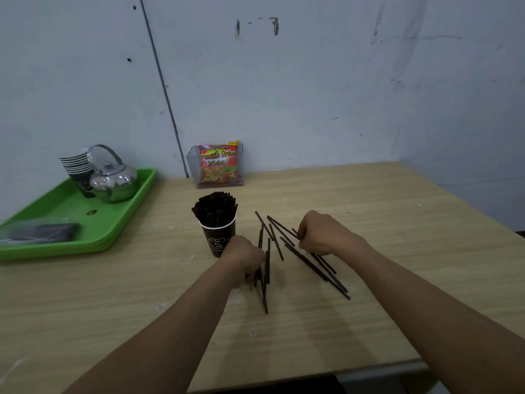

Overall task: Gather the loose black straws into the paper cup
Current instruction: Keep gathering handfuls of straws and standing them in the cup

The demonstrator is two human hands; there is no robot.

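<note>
The left hand (246, 260) is being curled shut around a small bunch of black straws (264, 268) just below the middle of the frame. These straws are being held close together, and their low ends are poking out toward the bottom of the frame. The right hand (318, 233) is being closed around another bunch of loose straws (318, 265) a little right of the middle. These straws are being fanned out on a slant, with their long ends lying on the wooden table (369, 211) toward the lower right. A few more thin straws (274, 237) are being left flat on the table between the two hands.

Just above the left hand, near the middle of the frame, a dark paper cup (217, 240) is being kept upright. It is being filled by a thick bundle of black straws (215, 207) standing in it.

Farther back, against the wall, a red snack bag (218, 164) is being held in a clear holder (241, 166). At the left of the frame a green tray (113, 223) is being used to hold a shiny metal kettle (113, 177), a stack of cups (76, 166) and a dark flat packet (42, 233).
</note>
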